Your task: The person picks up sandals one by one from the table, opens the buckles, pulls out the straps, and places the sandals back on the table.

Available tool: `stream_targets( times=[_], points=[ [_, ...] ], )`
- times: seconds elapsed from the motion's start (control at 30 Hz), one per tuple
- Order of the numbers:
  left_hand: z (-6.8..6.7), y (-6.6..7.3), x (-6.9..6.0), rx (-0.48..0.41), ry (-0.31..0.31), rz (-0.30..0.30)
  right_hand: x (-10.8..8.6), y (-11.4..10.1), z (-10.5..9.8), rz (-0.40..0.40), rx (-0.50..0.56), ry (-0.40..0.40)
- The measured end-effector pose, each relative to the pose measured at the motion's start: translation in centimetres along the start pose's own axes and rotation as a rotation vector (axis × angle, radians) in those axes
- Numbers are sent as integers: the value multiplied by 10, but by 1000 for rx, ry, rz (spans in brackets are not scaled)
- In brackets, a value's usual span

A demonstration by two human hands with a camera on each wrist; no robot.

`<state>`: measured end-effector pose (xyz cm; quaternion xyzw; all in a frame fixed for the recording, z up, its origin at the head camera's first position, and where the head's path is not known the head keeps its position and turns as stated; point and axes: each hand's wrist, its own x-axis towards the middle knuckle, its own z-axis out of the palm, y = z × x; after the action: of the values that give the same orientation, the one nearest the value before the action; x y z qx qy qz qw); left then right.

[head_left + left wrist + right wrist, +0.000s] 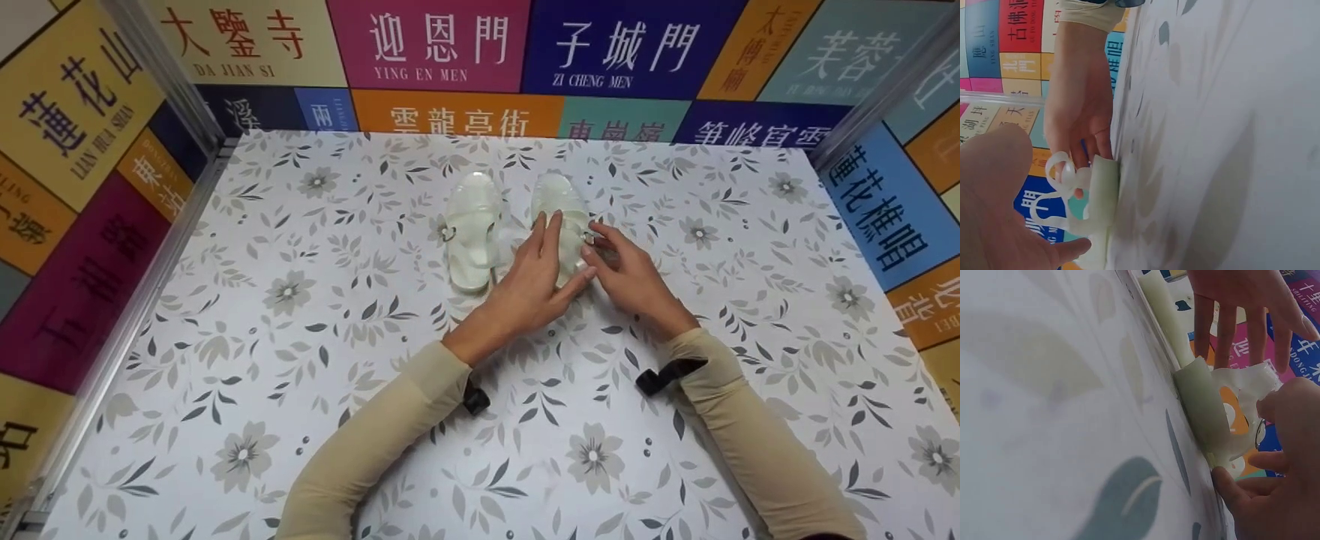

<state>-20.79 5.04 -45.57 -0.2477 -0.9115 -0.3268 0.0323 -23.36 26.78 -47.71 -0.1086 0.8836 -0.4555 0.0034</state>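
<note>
Two pale, whitish-green sandals stand side by side on the patterned surface, toes facing away. My left hand (529, 289) lies over the right-hand sandal (556, 193), its fingers extended across the top and its thumb near the heel end. At that sandal's outer side, my right hand (637, 281) pinches the strap by a small metal buckle (588, 239) between thumb and forefinger. A raised, looped strap (1058, 169) shows above the thick sole (1105, 191) in the left wrist view. The left-hand sandal (470, 266) is beside my left hand, apart from it.
White cloth with grey flowers and leaves (300, 360) covers the table. Colourful panels with Chinese lettering (450, 45) enclose the back and both sides. Metal-looking posts (172, 67) stand at the corners. Each wrist wears a black device (660, 379).
</note>
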Motion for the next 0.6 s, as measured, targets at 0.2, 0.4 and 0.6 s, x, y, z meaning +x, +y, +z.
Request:
stream_targets(
  times=[0.2,0.4,0.6],
  points=[
    [7,-11,1,-185,-69,-152,0,0,0,40,48,-34],
    [7,-22,3,-278,-99,-212,1,0,4,39,80,-33],
    [8,-25,6,-395,-127,-159,1,1,7,25,165,-19]
  ],
)
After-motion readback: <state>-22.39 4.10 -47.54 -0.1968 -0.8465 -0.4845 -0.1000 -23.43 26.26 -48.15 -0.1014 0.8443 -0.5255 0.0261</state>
